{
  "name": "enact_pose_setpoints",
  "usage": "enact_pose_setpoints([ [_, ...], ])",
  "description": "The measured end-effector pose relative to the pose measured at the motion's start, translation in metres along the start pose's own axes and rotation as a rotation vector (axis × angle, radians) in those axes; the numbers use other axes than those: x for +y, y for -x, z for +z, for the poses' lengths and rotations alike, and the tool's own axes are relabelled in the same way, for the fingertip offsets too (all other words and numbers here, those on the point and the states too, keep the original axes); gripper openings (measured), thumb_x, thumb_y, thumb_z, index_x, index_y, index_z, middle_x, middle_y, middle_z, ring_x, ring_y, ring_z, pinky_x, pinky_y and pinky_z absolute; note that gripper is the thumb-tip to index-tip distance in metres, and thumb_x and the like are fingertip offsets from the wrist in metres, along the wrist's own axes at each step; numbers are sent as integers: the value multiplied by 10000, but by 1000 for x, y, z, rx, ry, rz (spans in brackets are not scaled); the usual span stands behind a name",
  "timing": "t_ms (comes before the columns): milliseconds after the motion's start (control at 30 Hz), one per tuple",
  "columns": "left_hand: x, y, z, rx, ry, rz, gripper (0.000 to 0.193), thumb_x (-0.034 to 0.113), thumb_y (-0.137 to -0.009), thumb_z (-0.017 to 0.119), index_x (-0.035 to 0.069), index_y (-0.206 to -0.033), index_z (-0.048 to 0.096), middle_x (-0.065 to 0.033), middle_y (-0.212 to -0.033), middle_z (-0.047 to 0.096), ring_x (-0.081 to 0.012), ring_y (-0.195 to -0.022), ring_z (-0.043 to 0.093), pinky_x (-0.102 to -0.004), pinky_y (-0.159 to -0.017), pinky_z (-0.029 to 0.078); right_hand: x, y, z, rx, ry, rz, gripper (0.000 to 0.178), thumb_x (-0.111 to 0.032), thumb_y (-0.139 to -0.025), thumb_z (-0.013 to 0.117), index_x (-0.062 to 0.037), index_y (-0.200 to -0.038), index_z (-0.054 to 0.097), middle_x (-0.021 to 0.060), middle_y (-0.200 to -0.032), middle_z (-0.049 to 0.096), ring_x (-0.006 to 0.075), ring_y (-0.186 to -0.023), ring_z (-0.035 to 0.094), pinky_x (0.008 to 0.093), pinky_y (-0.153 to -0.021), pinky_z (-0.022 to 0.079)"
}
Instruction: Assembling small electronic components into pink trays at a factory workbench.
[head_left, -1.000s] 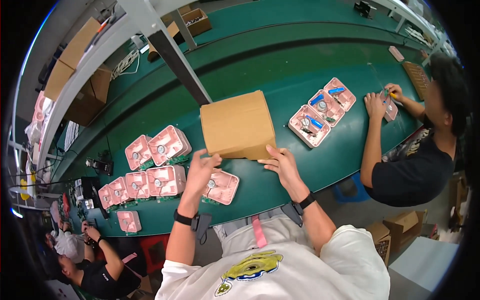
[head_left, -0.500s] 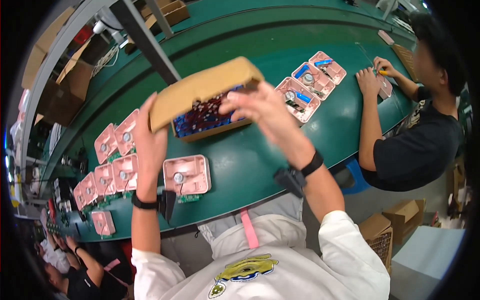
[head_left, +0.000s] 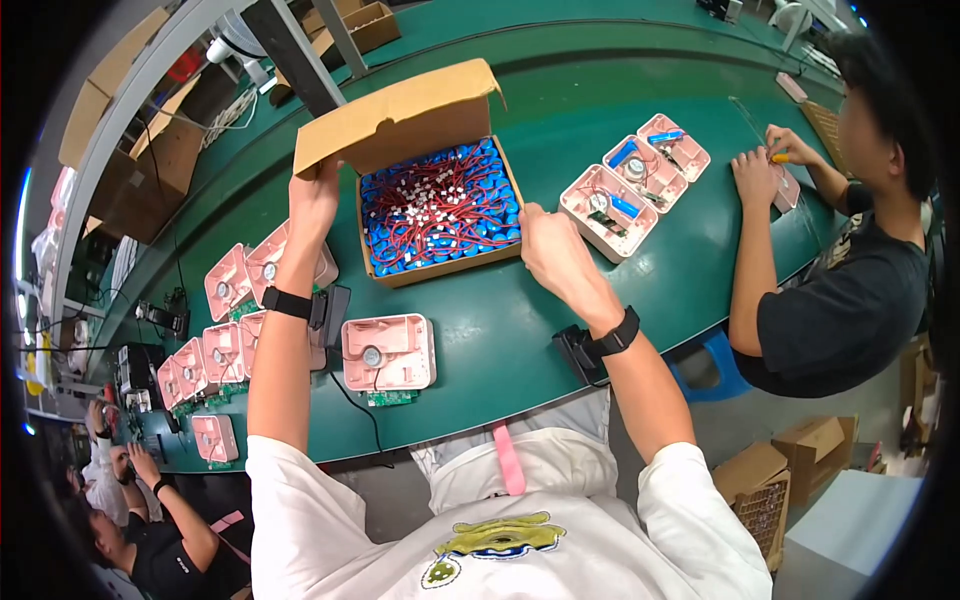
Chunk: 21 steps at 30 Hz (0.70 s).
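A brown cardboard box (head_left: pixel 452 269) stands on the green bench with its lid (head_left: pixel 400 118) raised. Inside it lie many blue battery cells (head_left: pixel 478 160) with red and black leads and white connectors. The left corner of the lid is in the grip of my left hand (head_left: pixel 314 204); its fingertips are partly hidden behind the cardboard. My right hand (head_left: pixel 556 248) has its fingers closed on the box's right side wall. Nearest me, a pink plastic housing (head_left: pixel 408 345) with a round speaker sits on the bench, a green circuit board (head_left: pixel 391 398) at its lower edge.
More pink housings (head_left: pixel 222 350) stand in rows at left. Three others (head_left: pixel 615 240) with blue cells are right of the box. A co-worker (head_left: pixel 840 280) handles a pink part at far right. A metal post (head_left: pixel 295 60) rises behind the box. A black cable hangs off the bench edge.
The lid has swung up, exposing the cells. My right hand has moved from above the box down to its right wall. My left hand still holds the lid.
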<state>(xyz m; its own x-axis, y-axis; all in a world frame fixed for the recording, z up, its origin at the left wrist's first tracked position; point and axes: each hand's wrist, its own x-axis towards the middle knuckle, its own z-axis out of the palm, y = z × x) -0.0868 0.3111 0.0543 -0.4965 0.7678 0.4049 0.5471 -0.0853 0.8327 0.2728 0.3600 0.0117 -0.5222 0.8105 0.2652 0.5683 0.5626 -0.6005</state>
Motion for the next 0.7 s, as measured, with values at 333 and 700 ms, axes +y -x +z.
enact_pose_setpoints([
  [333,6,-6,37,-44,-108,46,484,397,-1141,472,-40,-1289,619,-109,-1092,709,-213,-1001,631,-387,-919,507,19,37,-21,43,17,12,123,-51,-999,550,57,-962,595,329,-707,628,528,-685,652,581,-608,509],
  [700,15,-36,83,-135,-663,-141,615,471,-1106,467,-120,-1258,544,-396,-1221,661,-535,-1211,620,-539,-1031,496,16,54,-48,21,-32,110,169,-107,-995,562,54,-944,581,285,-702,667,501,-680,686,584,-628,560],
])
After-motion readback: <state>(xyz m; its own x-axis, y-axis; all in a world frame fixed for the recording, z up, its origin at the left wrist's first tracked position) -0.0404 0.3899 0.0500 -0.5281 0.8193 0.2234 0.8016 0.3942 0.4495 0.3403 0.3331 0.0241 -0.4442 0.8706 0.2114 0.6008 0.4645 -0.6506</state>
